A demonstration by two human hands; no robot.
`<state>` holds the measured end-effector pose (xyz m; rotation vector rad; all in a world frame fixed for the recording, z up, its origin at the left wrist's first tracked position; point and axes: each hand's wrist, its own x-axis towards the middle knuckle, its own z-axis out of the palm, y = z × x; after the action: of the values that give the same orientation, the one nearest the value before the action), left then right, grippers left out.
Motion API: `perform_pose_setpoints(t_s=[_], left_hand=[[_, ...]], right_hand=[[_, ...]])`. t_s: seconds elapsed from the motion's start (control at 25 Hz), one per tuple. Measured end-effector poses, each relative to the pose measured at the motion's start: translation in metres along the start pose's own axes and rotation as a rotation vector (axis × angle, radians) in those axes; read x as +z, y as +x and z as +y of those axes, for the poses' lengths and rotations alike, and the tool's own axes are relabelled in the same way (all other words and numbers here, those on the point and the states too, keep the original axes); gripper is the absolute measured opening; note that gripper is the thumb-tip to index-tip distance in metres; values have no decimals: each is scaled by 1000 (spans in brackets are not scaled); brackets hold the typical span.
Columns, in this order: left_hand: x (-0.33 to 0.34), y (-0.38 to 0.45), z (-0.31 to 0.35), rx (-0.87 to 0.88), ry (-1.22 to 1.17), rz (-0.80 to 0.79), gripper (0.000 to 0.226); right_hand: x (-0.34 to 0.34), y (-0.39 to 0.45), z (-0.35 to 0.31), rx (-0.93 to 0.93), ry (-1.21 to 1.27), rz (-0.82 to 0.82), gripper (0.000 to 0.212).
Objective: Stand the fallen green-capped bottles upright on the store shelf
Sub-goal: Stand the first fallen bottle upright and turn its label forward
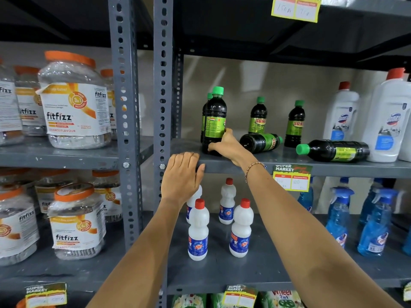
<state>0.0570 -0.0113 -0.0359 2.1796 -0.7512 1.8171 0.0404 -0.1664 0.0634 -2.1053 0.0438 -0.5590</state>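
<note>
Between the right hand's point(226, 146) closed fingers point(214, 147) stands an upright green-capped bottle point(214, 121); two fallen bottles point(260, 142) point(333, 150) lie just beyond. Left hand point(181, 174) rests flat, fingers extended, on the shelf edge point(233, 167).

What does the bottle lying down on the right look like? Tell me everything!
The fallen bottle on the right is dark, shiny plastic with a bright green cap and a green and yellow label. It lies on its side on the grey shelf, cap pointing left, its bottom end next to a big white bottle. No hand touches it.
</note>
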Motion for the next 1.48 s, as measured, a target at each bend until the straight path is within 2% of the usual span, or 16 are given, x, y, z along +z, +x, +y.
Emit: perform_pose_setpoints(t_s=[0.24,0.36,0.56,0.72,0.88,1.32,1.48], left_hand=[[1,-1,0,2,7,7,39],[0,-1,0,0,7,8,39],[-1,0,0,-2,-6,3,41],[-1,0,1,-3,-9,-6,42],[-2,0,0,-4,-10,3,41],[-1,0,1,-16,-34,-32,39],[-15,14,13,-107,-12,-126,43]], right_hand=[[2,-1,1,-35,-60,83,101],[1,0,2,-36,19,31,96],[3,-1,3,-21,-130,89,96],[0,0,3,4,-27,55,80],[2,-2,3,-17,-206,119,92],[2,-6,-2,-22,-239,120,95],[-8,-1,-2,74,-150,25,96]])
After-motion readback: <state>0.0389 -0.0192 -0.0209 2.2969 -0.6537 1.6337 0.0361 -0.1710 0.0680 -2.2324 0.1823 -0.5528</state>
